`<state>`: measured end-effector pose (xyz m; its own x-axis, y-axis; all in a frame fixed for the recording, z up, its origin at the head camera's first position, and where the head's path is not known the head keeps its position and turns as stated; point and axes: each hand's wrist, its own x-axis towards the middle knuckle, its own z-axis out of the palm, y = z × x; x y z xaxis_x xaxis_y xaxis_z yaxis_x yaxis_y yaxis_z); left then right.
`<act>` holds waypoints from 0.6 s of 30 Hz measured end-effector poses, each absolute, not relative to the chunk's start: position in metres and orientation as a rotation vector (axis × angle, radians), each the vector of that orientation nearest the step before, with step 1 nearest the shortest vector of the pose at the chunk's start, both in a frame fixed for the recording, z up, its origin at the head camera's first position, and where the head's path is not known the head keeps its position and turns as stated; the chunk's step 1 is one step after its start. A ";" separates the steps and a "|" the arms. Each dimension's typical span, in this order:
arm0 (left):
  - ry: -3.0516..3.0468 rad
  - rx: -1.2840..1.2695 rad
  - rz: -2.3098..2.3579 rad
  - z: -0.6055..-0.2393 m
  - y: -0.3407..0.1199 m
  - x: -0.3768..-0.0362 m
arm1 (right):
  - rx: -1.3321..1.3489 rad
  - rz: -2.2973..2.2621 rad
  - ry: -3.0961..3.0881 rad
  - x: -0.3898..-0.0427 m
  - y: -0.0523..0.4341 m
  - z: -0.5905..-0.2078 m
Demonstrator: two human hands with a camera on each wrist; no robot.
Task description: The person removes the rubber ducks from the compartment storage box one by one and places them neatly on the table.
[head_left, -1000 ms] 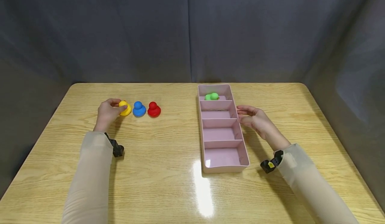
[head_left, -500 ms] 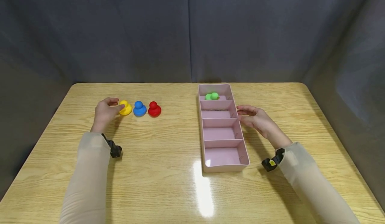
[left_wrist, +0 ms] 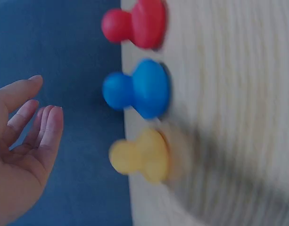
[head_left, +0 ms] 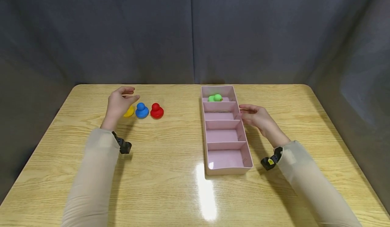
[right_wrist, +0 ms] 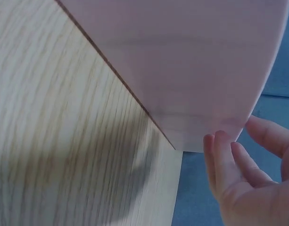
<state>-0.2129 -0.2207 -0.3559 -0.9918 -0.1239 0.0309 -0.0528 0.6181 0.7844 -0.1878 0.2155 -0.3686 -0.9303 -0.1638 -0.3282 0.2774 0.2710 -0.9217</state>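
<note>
Left hand (head_left: 119,101): grip wide, holding nothing, raised over the yellow duck (left_wrist: 140,156), which stood on the counter (head_left: 170,186) beside blue duck (head_left: 142,110) and red duck (head_left: 156,110). Right hand (head_left: 257,118): fingers straight against the tray (head_left: 247,152) wall. A clean pick would call for closing round the yellow duck's body without knocking its blue neighbour.

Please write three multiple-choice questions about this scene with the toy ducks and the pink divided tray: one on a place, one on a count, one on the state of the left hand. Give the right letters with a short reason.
1. Where is the green duck?
A. In the farthest compartment of the pink tray
B. In the nearest compartment
C. On the table beside the red duck

2. How many ducks stand on the table outside the tray?
A. One
B. Two
C. Three

3. What is the left hand doing?
A. Gripping the blue duck
B. Open, holding nothing
C. Resting inside the tray

Answers:
1. A: it sits at the tray's far end.
2. C: yellow duck, blue duck and red duck stand in a row.
3. B: the left wrist view shows relaxed fingers clear of the ducks.
</note>
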 end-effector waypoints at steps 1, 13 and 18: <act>-2.749 0.128 -1.337 -0.354 -0.217 -0.214 | 0.103 -1.699 2.189 -0.188 0.215 -0.369; -2.856 -0.096 -1.386 -0.350 -0.157 -0.225 | 0.103 -1.719 2.186 -0.192 0.212 -0.371; -2.924 -0.200 -1.373 -0.352 -0.132 -0.228 | 0.114 -1.745 2.166 -0.191 0.213 -0.371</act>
<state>-0.2282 -0.1320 -0.3516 -0.9879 0.1517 -0.0332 0.0713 0.6334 0.7705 -0.1915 0.2133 -0.3706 -0.9334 -0.1580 -0.3222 0.2813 0.2354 -0.9303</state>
